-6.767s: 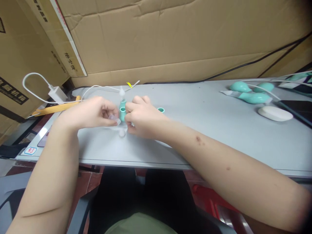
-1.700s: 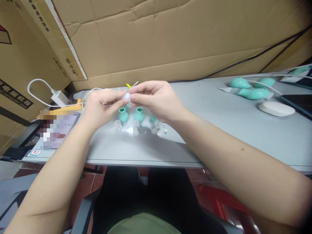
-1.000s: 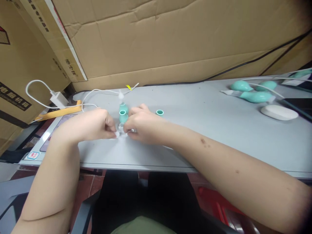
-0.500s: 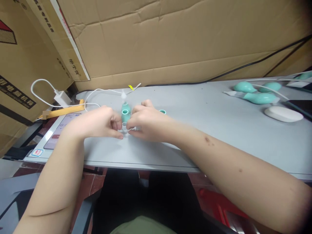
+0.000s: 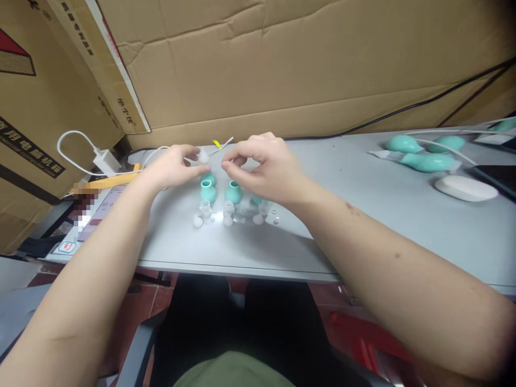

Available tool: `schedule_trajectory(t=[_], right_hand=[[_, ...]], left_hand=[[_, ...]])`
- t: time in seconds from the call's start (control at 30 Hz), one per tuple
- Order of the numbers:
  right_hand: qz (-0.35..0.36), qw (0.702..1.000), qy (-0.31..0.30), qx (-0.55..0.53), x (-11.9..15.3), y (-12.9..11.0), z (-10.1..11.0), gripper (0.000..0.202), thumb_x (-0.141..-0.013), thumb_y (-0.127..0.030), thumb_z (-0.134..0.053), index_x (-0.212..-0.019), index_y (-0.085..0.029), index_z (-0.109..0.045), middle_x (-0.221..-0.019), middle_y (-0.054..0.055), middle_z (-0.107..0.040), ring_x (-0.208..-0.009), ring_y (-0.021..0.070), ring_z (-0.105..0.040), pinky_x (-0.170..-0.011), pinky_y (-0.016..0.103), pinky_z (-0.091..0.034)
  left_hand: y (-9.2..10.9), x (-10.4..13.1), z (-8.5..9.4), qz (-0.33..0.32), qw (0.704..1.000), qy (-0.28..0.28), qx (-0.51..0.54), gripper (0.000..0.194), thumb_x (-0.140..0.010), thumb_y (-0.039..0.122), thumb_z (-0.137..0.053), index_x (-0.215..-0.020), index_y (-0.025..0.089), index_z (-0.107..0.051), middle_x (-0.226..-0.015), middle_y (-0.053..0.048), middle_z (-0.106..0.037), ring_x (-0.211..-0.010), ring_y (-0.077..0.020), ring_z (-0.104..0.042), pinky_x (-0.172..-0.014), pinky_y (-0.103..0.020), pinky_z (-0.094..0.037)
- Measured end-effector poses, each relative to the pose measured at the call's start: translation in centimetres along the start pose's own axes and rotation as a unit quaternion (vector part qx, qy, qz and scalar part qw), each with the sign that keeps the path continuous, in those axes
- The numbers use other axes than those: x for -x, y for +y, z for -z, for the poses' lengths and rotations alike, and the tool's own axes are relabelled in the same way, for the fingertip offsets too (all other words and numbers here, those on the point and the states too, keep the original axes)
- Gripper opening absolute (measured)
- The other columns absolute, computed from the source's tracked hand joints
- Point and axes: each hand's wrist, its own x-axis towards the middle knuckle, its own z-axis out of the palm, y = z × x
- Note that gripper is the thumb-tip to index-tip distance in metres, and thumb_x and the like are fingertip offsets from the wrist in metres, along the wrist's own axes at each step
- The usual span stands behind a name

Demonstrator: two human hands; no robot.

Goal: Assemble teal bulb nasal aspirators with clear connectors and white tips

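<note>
My left hand is at the back of a small group of parts, thumb and fingers apart around a translucent white nozzle tip above a teal bulb. I cannot tell whether they touch it. To its right, my right hand has thumb and forefinger brought together; whatever is between them is too small to make out. Below the hands stand open-necked teal bulbs, one at left, one in the middle, and another partly hidden by my right hand. Clear collars and small white balls lie in front.
Farther right on the grey table are several teal bulbs and a white oval case. A phone, a yellow bar and a white charger with its cable are at left. Cardboard stands behind.
Both hands have lifted away from the front clear parts and moved back, my left toward the nozzle tip, my right up and to the right. The front rows of bulbs and small parts are now uncovered.
</note>
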Motion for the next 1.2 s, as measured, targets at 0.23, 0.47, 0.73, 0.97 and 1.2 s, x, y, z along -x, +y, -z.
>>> schedule_trajectory(t=[0.23, 0.47, 0.73, 0.97, 1.2], right_hand=[[-0.071, 0.996, -0.048, -0.004, -1.6, 0.2, 1.7, 0.023, -0.096, -0.030, -0.083, -0.118, -0.024, -0.078, -0.088, 0.001, -0.078, -0.075, 0.0204, -0.065, -0.074, 0.038, -0.051], [-0.117, 0.980, 0.035, -0.154, -1.4, 1.9, 2.8, 0.055, -0.092, -0.074, -0.093, -0.116, -0.029, -0.075, -0.087, 0.001, -0.073, -0.078, 0.0196, -0.065, -0.070, 0.035, -0.053], [-0.164, 0.967, 0.016, -0.194, 0.6, 1.0, 2.2, 0.052, -0.091, -0.067, -0.097, -0.084, -0.024, -0.068, -0.079, 0.001, -0.069, -0.070, 0.0156, -0.057, -0.059, 0.033, -0.042], [-0.195, 0.907, -0.009, -0.374, 0.4, 0.1, 1.1, 0.062, -0.085, -0.067, -0.103, -0.080, -0.027, -0.056, -0.068, -0.003, -0.065, -0.057, 0.0108, -0.051, -0.049, 0.028, -0.036], [-0.207, 0.861, 0.052, -0.461, -0.3, 1.7, 2.7, 0.067, -0.083, -0.062, -0.104, -0.075, -0.025, -0.049, -0.058, -0.010, -0.054, -0.050, 0.0075, -0.045, -0.052, 0.023, -0.040]], left_hand=[[-0.2, -2.2, -1.3, -0.151, 0.987, 0.037, 0.032, 0.035, -0.105, 0.049, -0.062, -0.104, 0.019, -0.078, -0.105, -0.007, -0.083, -0.095, -0.0235, -0.073, -0.087, -0.034, -0.055], [2.5, -2.7, -2.8, -0.382, 0.906, 0.172, -0.066, 0.030, -0.114, 0.047, -0.055, -0.118, 0.023, -0.073, -0.106, -0.008, -0.076, -0.098, -0.0254, -0.073, -0.089, -0.039, -0.056], [2.5, -2.8, -3.7, -0.426, 0.875, 0.183, -0.142, 0.053, -0.117, 0.071, -0.051, -0.099, 0.023, -0.067, -0.099, -0.009, -0.073, -0.094, -0.0278, -0.069, -0.092, -0.046, -0.058], [2.1, -0.9, -3.4, -0.454, 0.862, 0.202, -0.100, 0.053, -0.118, 0.072, -0.051, -0.105, 0.024, -0.070, -0.094, -0.006, -0.071, -0.090, -0.0241, -0.070, -0.083, -0.039, -0.056], [1.2, -0.5, -1.5, -0.356, 0.914, 0.195, 0.028, 0.056, -0.115, 0.075, -0.057, -0.096, 0.024, -0.069, -0.088, -0.003, -0.073, -0.080, -0.0176, -0.066, -0.081, -0.036, -0.054]])
